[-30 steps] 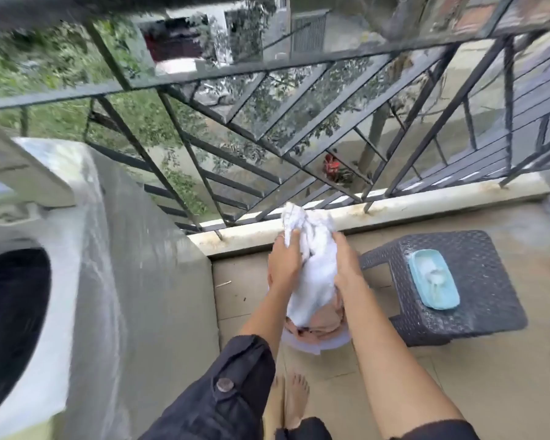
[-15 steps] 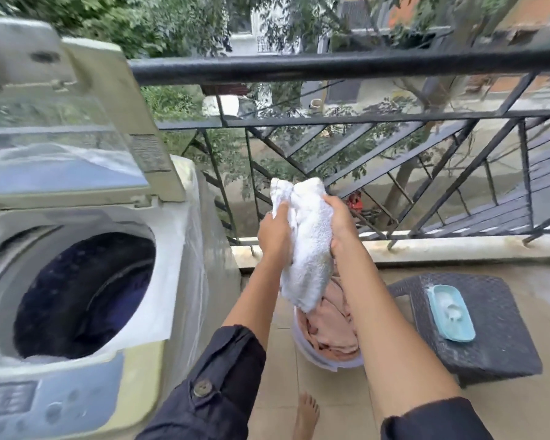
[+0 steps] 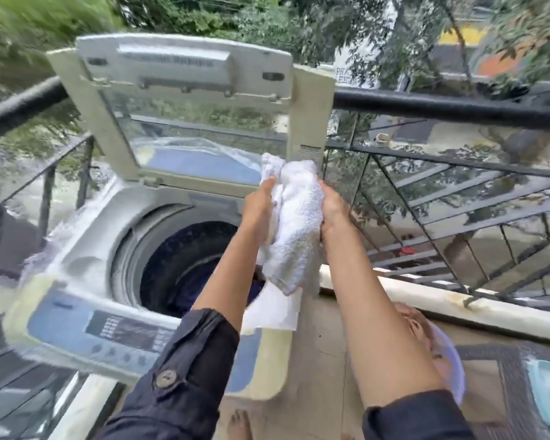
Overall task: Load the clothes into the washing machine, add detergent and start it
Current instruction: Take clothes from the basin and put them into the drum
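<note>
Left hand (image 3: 260, 206): arm stretched forward, forearm bare, dark sleeve (image 3: 185, 369) rolled to the elbow, fingers up, holding the near side of a white towel (image 3: 299, 223). Right hand (image 3: 332, 208): arm stretched alongside, forearm bare, gripping the towel's opposite side.

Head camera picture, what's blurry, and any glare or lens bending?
Head view: motion smear streaks the left side, foliage and control panel; the white towel reads fairly sharp. Head view: soft daylight, no hard shadows, reflections on the lid window, railing bowed by the wide lens.
</note>
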